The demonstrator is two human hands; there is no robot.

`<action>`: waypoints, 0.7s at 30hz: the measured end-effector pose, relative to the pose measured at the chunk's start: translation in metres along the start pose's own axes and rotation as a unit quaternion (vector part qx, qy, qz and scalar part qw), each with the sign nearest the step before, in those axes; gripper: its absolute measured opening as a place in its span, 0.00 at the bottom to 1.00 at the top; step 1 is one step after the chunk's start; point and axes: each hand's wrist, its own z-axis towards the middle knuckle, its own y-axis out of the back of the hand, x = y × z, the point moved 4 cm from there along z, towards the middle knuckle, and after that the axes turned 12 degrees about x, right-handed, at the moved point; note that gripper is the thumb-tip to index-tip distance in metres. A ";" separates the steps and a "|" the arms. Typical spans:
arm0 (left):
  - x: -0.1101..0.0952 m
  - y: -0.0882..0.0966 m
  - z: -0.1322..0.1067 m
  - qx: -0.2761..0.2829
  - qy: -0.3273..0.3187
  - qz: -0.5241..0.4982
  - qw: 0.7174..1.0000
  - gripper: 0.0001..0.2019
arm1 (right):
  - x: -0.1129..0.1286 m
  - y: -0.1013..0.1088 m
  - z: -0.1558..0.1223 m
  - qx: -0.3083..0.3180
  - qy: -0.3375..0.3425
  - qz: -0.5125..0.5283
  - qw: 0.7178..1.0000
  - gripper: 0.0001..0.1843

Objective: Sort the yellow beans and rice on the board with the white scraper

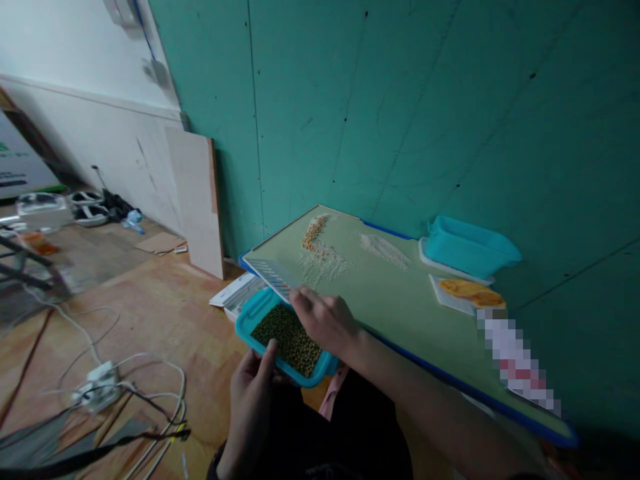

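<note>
My left hand [255,380] grips the near-left side of a blue plastic container [245,325], its thumb over the rim. Small dark green and tan beans [287,337] fill the container, which is held just off the near edge of a low table [425,313]. Above the container's far rim, my right hand [325,320] is closed on a flat white piece with slanted stripes or slots [270,275]; its exact kind I cannot make out. Beyond it on the tabletop lie yellow-tan kernels [314,233] and scattered pale grains [325,267].
Another pale grain strip [384,251] lies farther right. A blue bin [470,247] stands at the table's far right, near an orange cloth-like item [470,292] on white. A green wall [400,113] borders the table. A power strip [100,387] with cables lies on the floor.
</note>
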 end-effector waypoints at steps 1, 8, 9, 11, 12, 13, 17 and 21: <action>0.002 0.000 0.001 0.000 0.000 -0.002 1.000 0.22 | 0.004 0.000 0.005 0.006 -0.008 -0.017 1.000 0.15; 0.005 0.002 0.005 0.005 0.007 0.016 1.000 0.23 | 0.019 -0.007 0.035 -0.009 -0.072 -0.086 0.994 0.13; 0.004 0.002 0.004 0.009 0.008 0.020 1.000 0.23 | 0.019 -0.006 0.036 -0.013 -0.076 -0.089 0.993 0.13; 0.004 0.003 0.004 0.020 0.010 0.028 0.999 0.22 | 0.017 -0.003 0.035 -0.015 -0.078 -0.088 0.993 0.12; 0.004 0.003 0.004 0.023 0.009 0.028 0.999 0.22 | 0.015 -0.001 0.033 -0.013 -0.077 -0.083 0.993 0.12; 0.004 0.004 0.004 0.023 0.007 0.026 0.999 0.22 | 0.012 0.000 0.030 -0.009 -0.077 -0.078 0.994 0.12; 0.007 0.005 0.003 0.005 -0.001 0.028 1.000 0.21 | -0.005 0.005 0.013 0.030 -0.083 -0.067 0.994 0.11; 0.008 0.004 0.003 0.000 0.005 0.028 1.000 0.22 | -0.028 0.009 -0.014 0.092 -0.082 -0.059 0.991 0.13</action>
